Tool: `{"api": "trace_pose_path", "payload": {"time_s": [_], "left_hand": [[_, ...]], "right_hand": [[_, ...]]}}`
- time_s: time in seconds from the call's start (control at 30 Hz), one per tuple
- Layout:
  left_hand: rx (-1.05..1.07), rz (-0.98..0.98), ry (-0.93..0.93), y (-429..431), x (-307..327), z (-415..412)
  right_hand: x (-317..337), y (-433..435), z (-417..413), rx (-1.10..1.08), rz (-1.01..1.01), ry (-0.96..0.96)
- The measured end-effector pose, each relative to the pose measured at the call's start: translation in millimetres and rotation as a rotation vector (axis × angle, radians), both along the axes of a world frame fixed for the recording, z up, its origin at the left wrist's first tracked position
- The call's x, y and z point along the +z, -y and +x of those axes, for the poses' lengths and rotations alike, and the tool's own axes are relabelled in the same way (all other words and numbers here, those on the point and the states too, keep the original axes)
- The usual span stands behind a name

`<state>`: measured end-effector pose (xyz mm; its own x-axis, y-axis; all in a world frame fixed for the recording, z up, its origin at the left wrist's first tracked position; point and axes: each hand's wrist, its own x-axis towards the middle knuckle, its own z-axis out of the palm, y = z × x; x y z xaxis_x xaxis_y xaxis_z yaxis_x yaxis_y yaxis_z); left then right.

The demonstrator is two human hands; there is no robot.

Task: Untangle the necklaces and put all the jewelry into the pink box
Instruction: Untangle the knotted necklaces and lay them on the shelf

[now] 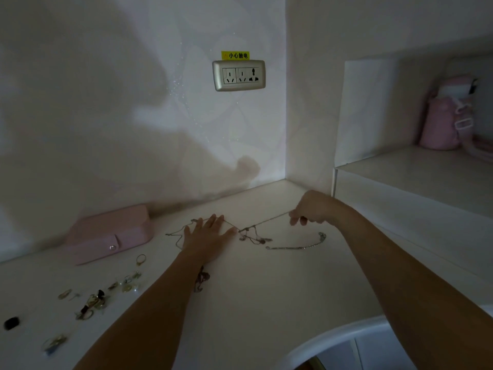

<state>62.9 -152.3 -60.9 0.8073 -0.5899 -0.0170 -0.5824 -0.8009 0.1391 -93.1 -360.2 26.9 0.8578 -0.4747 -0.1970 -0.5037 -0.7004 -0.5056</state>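
Tangled thin necklaces (pixel 250 233) lie on the white counter (pixel 266 289) near the wall corner. My left hand (pixel 206 237) presses flat on the left part of the chains, fingers straight. My right hand (pixel 310 208) pinches one chain and holds it taut up and to the right of the knot. A thicker silver chain (pixel 301 244) curves on the counter below my right hand. The pink box (pixel 109 233) sits closed with a snap tab at the left, against the wall. Rings and earrings (pixel 93 300) are scattered at the front left.
A dark small piece of jewelry (pixel 201 280) lies beside my left forearm. A black object (pixel 11 323) sits at the far left edge. A wall socket (pixel 238 75) is above. At the right, a shelf (pixel 413 166) holds a pink bottle (pixel 440 124).
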Motion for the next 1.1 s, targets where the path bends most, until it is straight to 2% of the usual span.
{"api": "trace_pose_path", "payload": {"time_s": [0.1,0.17,0.3,0.4,0.47,0.53,0.6,0.67,0.77,0.87,1.0,1.1], "left_hand": [[0.002,-0.003,-0.008,-0.3,0.3,-1.1],[0.004,-0.005,-0.017,-0.4,1.2,-1.7],[0.008,-0.006,-0.021,0.2,2.9,-3.4],[0.012,-0.009,-0.02,0.1,1.6,-2.6],[0.009,-0.015,-0.016,0.1,0.4,-1.8],[0.01,-0.02,-0.017,0.0,-0.3,-1.3],[0.009,-0.025,-0.014,0.5,-0.9,-0.7],[0.013,-0.024,-0.002,1.3,-1.7,0.3],[0.038,-0.042,0.011,2.5,-3.0,1.3],[0.093,-0.057,0.026,3.4,-3.7,2.1],[0.098,-0.06,0.02,3.7,-4.7,3.5],[0.095,-0.052,0.014,3.1,-4.6,3.9]], "right_hand": [[6.9,1.7,-10.5,0.154,0.454,0.153],[8.6,4.7,-10.2,0.158,0.588,0.266],[2.9,7.0,6.6,-0.126,0.298,0.367],[-12.9,15.5,26.1,-0.211,0.054,0.266],[-25.3,16.5,35.3,-0.215,-0.077,0.133],[-35.6,10.2,42.0,-0.181,-0.182,0.11],[-39.0,-3.6,47.7,-0.087,-0.164,0.239],[-37.7,-24.1,52.4,0.11,-0.049,0.335],[-39.6,-50.7,66.5,0.328,-0.018,0.25],[-35.1,-53.8,82.8,0.358,-0.092,0.152],[-25.7,-45.1,96.7,0.405,-0.078,-0.074],[-26.7,-43.4,97.6,0.408,0.003,-0.051]]}}
